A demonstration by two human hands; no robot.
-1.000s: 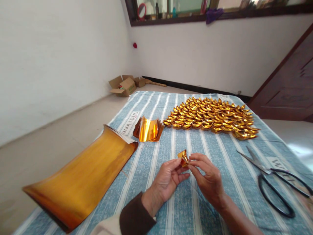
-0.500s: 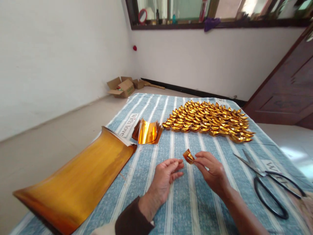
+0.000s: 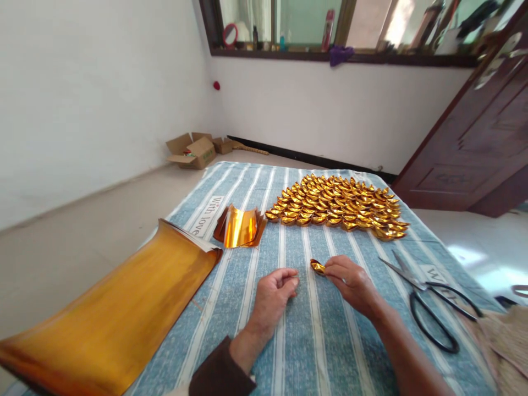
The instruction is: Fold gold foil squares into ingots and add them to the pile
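My right hand (image 3: 350, 281) has a fingertip grip on one folded gold ingot (image 3: 317, 267); my left hand (image 3: 274, 294) rests loosely curled, holding nothing. Risk noted: the pinch could crush the foil folds, or a careless reach could scatter the ingot rows (image 3: 338, 206).

Striped cloth (image 3: 297, 352) under gold ingots (image 3: 338, 206), foil sheets (image 3: 111, 313), scissors (image 3: 429, 300)

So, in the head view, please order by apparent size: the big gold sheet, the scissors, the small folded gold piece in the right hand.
1. Big gold sheet, though it lies nearest the camera.
2. Scissors.
3. Folded gold piece, held by the right hand.
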